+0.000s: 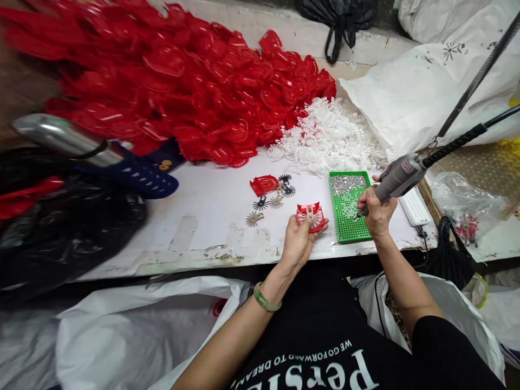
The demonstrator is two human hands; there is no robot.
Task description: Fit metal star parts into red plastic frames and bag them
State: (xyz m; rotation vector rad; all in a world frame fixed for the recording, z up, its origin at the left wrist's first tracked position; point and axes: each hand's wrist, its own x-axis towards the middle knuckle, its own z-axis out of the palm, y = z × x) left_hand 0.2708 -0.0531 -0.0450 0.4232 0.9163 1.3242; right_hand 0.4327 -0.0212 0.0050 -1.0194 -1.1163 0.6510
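My left hand (298, 238) grips a red plastic part (317, 223) with a white spoked piece (311, 214) lying on it, thumb on top. In my right hand (377, 211) is a grey electric screwdriver (400, 176), its tip pointing down over a green perforated tray (353, 236). Small metal screws (348, 183) fill the far end of that tray, and a few are scattered lower down by the tip. Whether a screw sits on the tip is too small to tell. Left of the tray lie another red part (264, 185) and several black and beige spoked pieces (276, 202).
A large heap of red plastic parts (195, 81) covers the back of the table (219, 216), beside a pile of white spoked pieces (329, 135). A blue shoe on a metal form (122, 162) stands at left. White sacks (154, 325) hang below the table edge.
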